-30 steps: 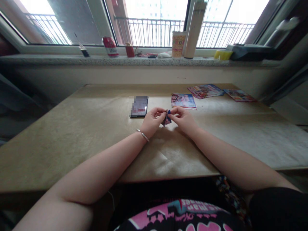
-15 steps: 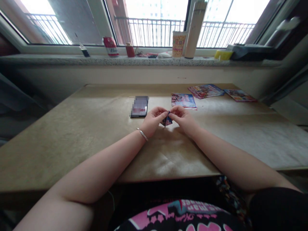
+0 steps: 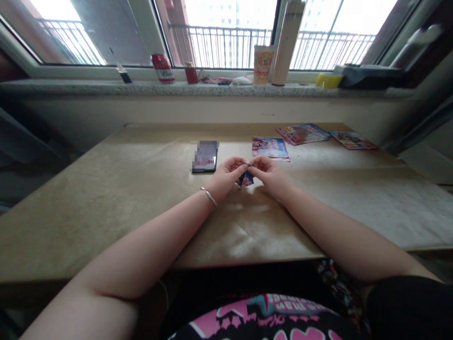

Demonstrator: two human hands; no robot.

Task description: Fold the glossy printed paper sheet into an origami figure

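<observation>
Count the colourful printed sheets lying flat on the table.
3: one printed sheet just beyond the hands, a second sheet farther right, a third sheet nearest the table's right edge. None looks hidden.

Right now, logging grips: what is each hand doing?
Left hand: pinched shut on the small folded paper.
Right hand: pinched shut on the same paper.

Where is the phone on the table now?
The phone lies flat on the table, just beyond the left hand, left of the nearest printed sheet.
</observation>
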